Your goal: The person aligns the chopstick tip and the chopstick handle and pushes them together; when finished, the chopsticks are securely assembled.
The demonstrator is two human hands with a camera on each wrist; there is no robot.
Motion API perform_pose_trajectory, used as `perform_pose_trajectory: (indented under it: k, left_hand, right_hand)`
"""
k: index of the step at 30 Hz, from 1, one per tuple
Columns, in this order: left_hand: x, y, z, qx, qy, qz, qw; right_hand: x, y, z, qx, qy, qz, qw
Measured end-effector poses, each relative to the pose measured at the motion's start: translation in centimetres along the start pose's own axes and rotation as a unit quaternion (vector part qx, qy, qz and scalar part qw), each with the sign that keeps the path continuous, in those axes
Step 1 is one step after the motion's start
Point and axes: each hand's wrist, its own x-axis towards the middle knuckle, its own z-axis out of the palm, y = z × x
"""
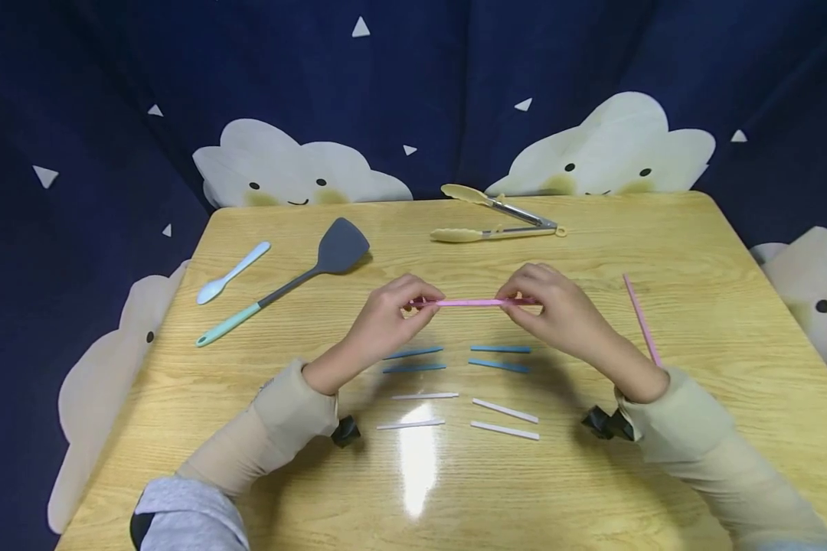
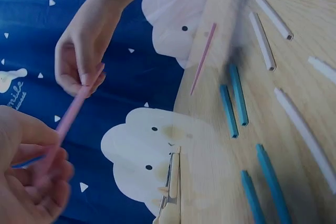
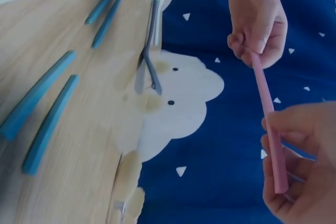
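Note:
A slim pink chopstick [image 1: 469,303] is stretched level between the two hands, raised above the table. My left hand [image 1: 394,308] pinches it near its left end with thumb and fingers. Toward the other end, my right hand [image 1: 554,310] pinches it the same way. In the right wrist view, the blunt square end of the pink chopstick [image 3: 281,179] shows beyond the right thumb. Just below the hands lie short blue stick pieces [image 1: 500,349] in two pairs, left and right. Nearer the body, short white stick pieces [image 1: 505,430] lie in two similar pairs.
Another pink chopstick [image 1: 639,314] lies right of the right hand. At the back are yellow-tipped tongs [image 1: 524,232]. A dark spatula [image 1: 343,246] with a mint handle and a pale blue spoon [image 1: 233,273] lie on the left of the wooden table [image 1: 358,490].

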Motion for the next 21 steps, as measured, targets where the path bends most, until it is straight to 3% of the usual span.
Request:
perform_pose_trajectory:
  k: [4, 11, 17, 21]
  left_hand:
    - [0.0, -0.5, -0.1, 0.021, -0.026, -0.039, 0.9987]
    - [-0.4, -2.0, 0.1, 0.051, -0.04, -0.094, 0.9935]
    - [-0.5, -2.6, 0.5, 0.055, -0.053, -0.108, 0.9912]
    - [-0.5, -2.9, 0.7, 0.053, -0.066, -0.118, 0.9894]
  right_hand:
    - [-0.5, 1.0, -0.3, -0.009, -0.005, 0.034, 0.9994]
    - [-2.4, 3.9, -0.9, -0.038, -0.002, 0.121, 0.9919]
    - [-4.5, 6.6, -1.9, -0.048, -0.021, 0.222, 0.9736]
    - [-6.1, 8.4, -2.5, -0.061, -0.038, 0.263, 0.962]
